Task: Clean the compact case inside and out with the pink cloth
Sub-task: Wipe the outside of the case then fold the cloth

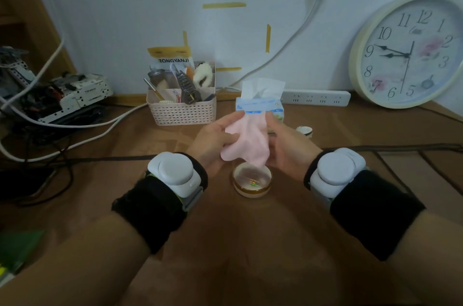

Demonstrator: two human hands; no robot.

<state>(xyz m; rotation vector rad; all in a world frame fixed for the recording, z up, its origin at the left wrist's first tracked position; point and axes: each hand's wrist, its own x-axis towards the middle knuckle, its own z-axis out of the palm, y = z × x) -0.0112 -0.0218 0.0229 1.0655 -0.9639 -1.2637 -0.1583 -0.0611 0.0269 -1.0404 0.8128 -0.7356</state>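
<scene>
- Pale pink perforated plastic organiser basket (181, 112) at the back of the brown table (120, 180): holds a dark comb, a gold-tipped stick, a fluffy white puff and a packet marked TONGYANJI.
- White-and-blue soft tissue pack (259, 108) just right of the basket, 1 white tissue standing out of its top.
- Round white compact case with gold rim (252, 180) sits on the table, below the hands, untouched; whether it is open I cannot tell.
- Pink cloth (246, 141) hangs between both hands, above the compact.
- Left hand (213, 141): fingers pinched on the cloth's left edge.
- Right hand (290, 149): fingers closed on the cloth's right edge.
</scene>
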